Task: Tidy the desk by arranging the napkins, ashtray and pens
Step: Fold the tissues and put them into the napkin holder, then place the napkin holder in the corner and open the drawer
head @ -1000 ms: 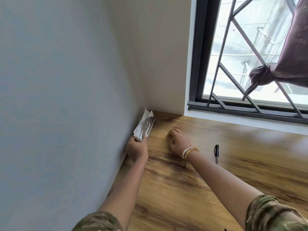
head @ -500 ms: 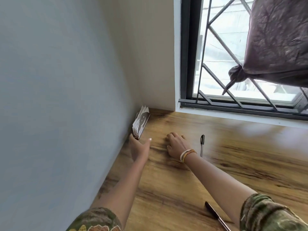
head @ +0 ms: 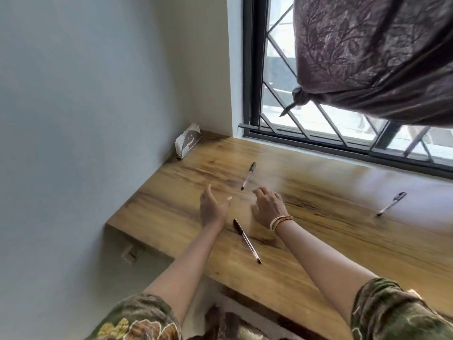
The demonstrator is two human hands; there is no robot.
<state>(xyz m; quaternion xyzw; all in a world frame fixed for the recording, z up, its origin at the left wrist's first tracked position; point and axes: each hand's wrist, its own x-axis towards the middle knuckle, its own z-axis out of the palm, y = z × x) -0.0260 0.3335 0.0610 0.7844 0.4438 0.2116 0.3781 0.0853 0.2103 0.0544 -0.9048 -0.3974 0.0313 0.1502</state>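
Both hands hang empty over the wooden desk (head: 318, 241), each grip loose and holding nothing. The left hand (head: 212, 209) is open, thumb spread away from the fingers, palm turned inward. The right hand (head: 267, 208), bangles at the wrist, hovers palm down with fingers curled slightly, apparently just clear of the wood.

Three pens lie scattered. The near pen (head: 247, 240) rests between the two forearms, just below the hands, cap pointing away from the person. The far pen (head: 248, 176) lies just beyond the fingertips, nearest the right hand. A third pen (head: 391, 203) sits well apart along the desk toward the right, under the window (head: 318, 133).

The napkins (head: 188, 143) stand in their holder in the desk's back left corner, against the wall (head: 85, 94), seemingly put there to keep them clear of the work area. That part of the tidying looks settled.

No ashtray is in view. The pens appear to be the job in hand, and the open, poised hands suggest a reach for one of the two close by.
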